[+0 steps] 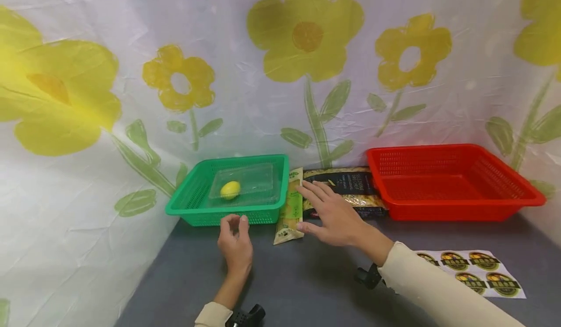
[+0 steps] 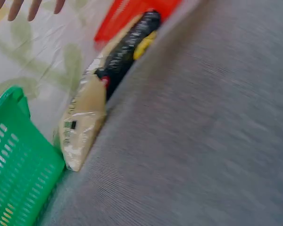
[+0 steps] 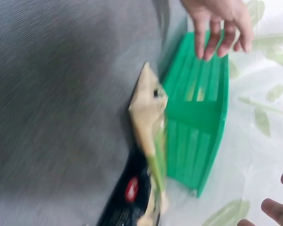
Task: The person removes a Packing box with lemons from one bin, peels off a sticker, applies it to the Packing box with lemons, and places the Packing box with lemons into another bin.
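Note:
My left hand (image 1: 235,244) is in front of the green basket (image 1: 175,212), its fingers loosely bent and holding nothing. In the right wrist view, the fingers of the same left hand (image 3: 221,23) hang by the basket's rim. My right hand (image 1: 335,215) is held out with fingers spread and nothing in it, in front of the packaged food. Inside the basket are a yellow lemon (image 1: 230,190) and a clear plastic container (image 1: 258,176). A slim bag with a green label (image 1: 292,205) leans beside the basket, partly behind my right fingertips in the head view.
A black and clear food bag (image 1: 357,183) lies between the slim bag and a red basket (image 1: 460,202) at the right. On the grey table (image 1: 298,288) is a sheet of round stickers (image 1: 477,273). A flower-printed curtain (image 1: 245,112) hangs behind.

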{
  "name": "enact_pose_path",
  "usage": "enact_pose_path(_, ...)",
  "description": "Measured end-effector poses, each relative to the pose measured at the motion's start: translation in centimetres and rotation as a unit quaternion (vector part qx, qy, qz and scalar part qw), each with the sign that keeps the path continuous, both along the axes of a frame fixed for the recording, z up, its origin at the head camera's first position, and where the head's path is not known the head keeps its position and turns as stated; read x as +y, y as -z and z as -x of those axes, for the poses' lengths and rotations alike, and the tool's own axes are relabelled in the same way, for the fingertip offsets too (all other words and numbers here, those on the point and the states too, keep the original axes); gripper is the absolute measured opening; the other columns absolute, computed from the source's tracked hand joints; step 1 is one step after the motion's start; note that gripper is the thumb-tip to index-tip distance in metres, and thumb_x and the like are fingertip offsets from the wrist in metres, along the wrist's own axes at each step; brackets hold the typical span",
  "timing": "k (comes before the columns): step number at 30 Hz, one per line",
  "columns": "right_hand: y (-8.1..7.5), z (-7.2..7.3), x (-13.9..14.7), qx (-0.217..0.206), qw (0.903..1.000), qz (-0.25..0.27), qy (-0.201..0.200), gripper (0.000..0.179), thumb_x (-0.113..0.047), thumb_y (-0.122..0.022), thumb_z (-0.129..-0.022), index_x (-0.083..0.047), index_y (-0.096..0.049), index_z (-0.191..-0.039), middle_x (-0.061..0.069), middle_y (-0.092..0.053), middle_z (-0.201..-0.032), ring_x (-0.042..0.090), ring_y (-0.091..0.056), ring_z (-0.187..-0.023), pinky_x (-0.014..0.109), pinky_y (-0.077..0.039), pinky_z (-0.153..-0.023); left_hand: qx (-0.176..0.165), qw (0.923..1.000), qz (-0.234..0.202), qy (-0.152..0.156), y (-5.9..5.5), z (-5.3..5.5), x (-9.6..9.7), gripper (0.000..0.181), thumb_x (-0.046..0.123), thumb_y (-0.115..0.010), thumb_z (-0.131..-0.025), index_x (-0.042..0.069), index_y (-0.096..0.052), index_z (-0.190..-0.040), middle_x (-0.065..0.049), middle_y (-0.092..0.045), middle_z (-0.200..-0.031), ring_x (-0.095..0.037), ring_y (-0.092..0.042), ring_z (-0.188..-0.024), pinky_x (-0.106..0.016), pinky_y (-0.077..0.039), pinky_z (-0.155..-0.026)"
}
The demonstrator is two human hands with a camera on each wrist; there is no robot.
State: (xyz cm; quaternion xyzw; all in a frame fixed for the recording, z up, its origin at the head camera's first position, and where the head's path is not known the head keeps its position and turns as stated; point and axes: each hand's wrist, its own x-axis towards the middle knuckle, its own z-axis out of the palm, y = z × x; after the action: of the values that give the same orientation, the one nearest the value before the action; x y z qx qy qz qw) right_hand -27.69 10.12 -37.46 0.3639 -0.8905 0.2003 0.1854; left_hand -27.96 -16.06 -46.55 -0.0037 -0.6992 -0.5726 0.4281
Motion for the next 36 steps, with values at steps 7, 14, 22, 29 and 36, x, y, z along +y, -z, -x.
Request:
enact_pose_path(7,0.0,1.1,-3.2,-0.041,0.9983,0.031,-0.028,0.078,-0.053,-0.059,-0.099,-0.020,-0.027,-0.162,0.004,-0.026,-0.166,0.029,-0.024,-0.153,0.059,-0.034,-0.117,-0.028,0.9612,-0.270,0.049,0.1,2.0,-1.6,0.043,0.025,-0.059,-0.104,-0.016,-0.052,-0.093,-0.032,-0.063,-0.084,-0.030,-0.071,-0.072,-0.039,-0.064,-0.072)
enact_pose_path(14,-1.1,3.2,-6.2,-0.108,0.9904,0.069,-0.051,0.075,-0.051,-0.054,-0.102,-0.022,-0.022,-0.163,0.006,-0.025,-0.167,0.028,-0.025,-0.152,0.057,-0.032,-0.119,-0.039,0.9065,-0.411,0.089,-0.5,3.1,-4.0,0.029,0.025,-0.065,-0.100,0.001,-0.049,-0.098,-0.010,-0.061,-0.083,-0.025,-0.067,-0.079,-0.043,-0.061,-0.088)
enact_pose_path(22,-1.8,5.9,-8.6,-0.232,0.9568,0.171,-0.037,0.070,-0.050,-0.050,-0.104,-0.020,-0.023,-0.162,0.005,-0.028,-0.165,0.027,-0.032,-0.150,0.053,-0.036,-0.117,-0.008,0.8913,-0.440,0.108,-1.5,3.8,-4.0,0.031,0.014,-0.065,-0.100,0.010,-0.034,-0.096,-0.012,-0.055,-0.098,-0.023,-0.067,-0.077,-0.043,-0.061,-0.087)
enact_pose_path(29,-1.7,7.4,-11.2,-0.353,0.8948,0.274,0.010,0.072,-0.054,-0.048,-0.103,-0.020,-0.024,-0.162,0.010,-0.027,-0.165,0.035,-0.035,-0.147,0.056,-0.039,-0.114,0.003,0.8902,-0.446,0.093,-1.4,4.4,-3.8,0.029,0.008,-0.063,-0.099,0.010,-0.035,-0.096,-0.015,-0.052,-0.109,-0.020,-0.066,-0.071,-0.039,-0.063,-0.078)
enact_pose_path(36,-1.4,8.9,-13.6,-0.364,0.8856,0.268,0.105,0.082,-0.052,-0.050,-0.103,-0.012,-0.011,-0.164,0.015,-0.017,-0.168,0.037,-0.021,-0.153,0.058,-0.029,-0.120,-0.004,0.8715,-0.479,0.107,-0.7,4.2,-3.6,0.034,0.007,-0.070,-0.095,0.010,-0.036,-0.100,-0.011,-0.062,-0.093,-0.023,-0.067,-0.069,-0.043,-0.063,-0.079)
